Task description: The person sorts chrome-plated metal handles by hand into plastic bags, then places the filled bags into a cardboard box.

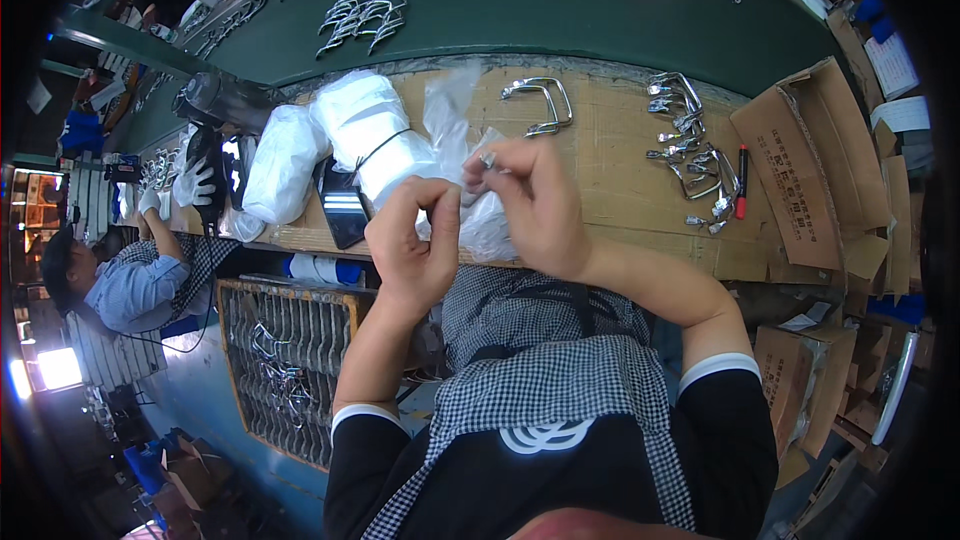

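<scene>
Your right hand (pixel 545 198) has its thumb and fingers drawn together on a small, shiny metal piece (pixel 487 161), which sits at the fingertips, on the side toward your left. That grip looks closed down on it, though the fingers hide most of the piece, so I cannot tell how its long axis runs. Your left hand (pixel 408 242) is raised just beside it, thumb and curled fingers close to one another; I cannot tell whether the tips meet or pinch anything, perhaps a bit of film.

The relation that matters is this: seen from your left grip, the metal piece lies to the right and slightly farther from your body, with only a narrow gap between the two sets of fingertips. Your right hand is the nearer one, since it already holds the piece. A crumpled plastic bag (pixel 486 232) lies below and between your hands; whether either one touches it is unclear.

On the tabletop (pixel 620 175), beyond your right hand, a bent metal frame (pixel 567 100) lies apart with its open side to your left. More metal fittings (pixel 690 125) are grouped farther right, then a marker (pixel 742 180) and an open carton (pixel 795 180). Wrapped bundles (pixel 365 105) rest beyond your left hand, a dark flat device (pixel 343 215) near them.
</scene>
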`<state>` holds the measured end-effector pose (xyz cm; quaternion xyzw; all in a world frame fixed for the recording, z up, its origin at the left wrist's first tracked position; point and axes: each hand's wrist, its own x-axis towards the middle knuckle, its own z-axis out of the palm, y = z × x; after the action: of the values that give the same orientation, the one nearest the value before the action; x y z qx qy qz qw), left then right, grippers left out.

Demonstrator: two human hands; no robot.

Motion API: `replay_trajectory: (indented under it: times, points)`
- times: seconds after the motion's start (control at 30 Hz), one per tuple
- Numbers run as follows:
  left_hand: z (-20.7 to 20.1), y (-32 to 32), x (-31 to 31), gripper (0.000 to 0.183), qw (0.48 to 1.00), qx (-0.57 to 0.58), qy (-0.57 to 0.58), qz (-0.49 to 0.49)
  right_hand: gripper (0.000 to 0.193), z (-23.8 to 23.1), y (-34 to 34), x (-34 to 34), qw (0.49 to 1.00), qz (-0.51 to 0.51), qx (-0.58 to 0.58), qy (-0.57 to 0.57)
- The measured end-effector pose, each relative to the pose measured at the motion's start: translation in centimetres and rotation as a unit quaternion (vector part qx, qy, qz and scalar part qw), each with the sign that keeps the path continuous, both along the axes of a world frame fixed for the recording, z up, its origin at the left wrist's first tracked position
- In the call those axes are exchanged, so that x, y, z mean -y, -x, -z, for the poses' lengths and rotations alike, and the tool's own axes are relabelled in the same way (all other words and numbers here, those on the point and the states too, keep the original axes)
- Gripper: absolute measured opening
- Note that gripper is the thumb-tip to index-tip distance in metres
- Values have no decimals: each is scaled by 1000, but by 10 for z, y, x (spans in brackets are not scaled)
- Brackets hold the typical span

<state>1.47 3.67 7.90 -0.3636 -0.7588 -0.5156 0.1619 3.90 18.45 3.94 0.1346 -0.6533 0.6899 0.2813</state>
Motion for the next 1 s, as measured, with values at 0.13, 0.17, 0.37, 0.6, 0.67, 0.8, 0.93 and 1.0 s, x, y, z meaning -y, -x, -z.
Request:
replay_trajectory:
  times: [0.13,0.17,0.37,0.6,0.67,0.8,0.93,1.0]
  points:
    - [0,-19,-2,12,989,105,-82,-70,19,-14,-6,-17,873,137,-259,-391]
    - [-1,-21,0,13,999,10,-31,-39,19,-9,-9,-20,873,138,-256,-391]
    - [66,18,33,10,964,-105,212,-121,14,15,-9,-31,857,68,-177,-479]
    - [96,36,76,11,894,-63,419,-144,27,45,55,-74,898,85,25,-432]
    - [87,39,69,17,904,-45,400,-145,27,69,72,-107,849,68,133,-506]
    - [64,43,53,18,941,-41,297,-156,27,95,77,-131,853,70,115,-504]
    - [51,43,46,12,973,63,160,-155,17,30,70,-104,862,186,11,-471]
    - [50,44,44,11,986,69,87,-125,11,-3,60,-87,977,45,193,-76]
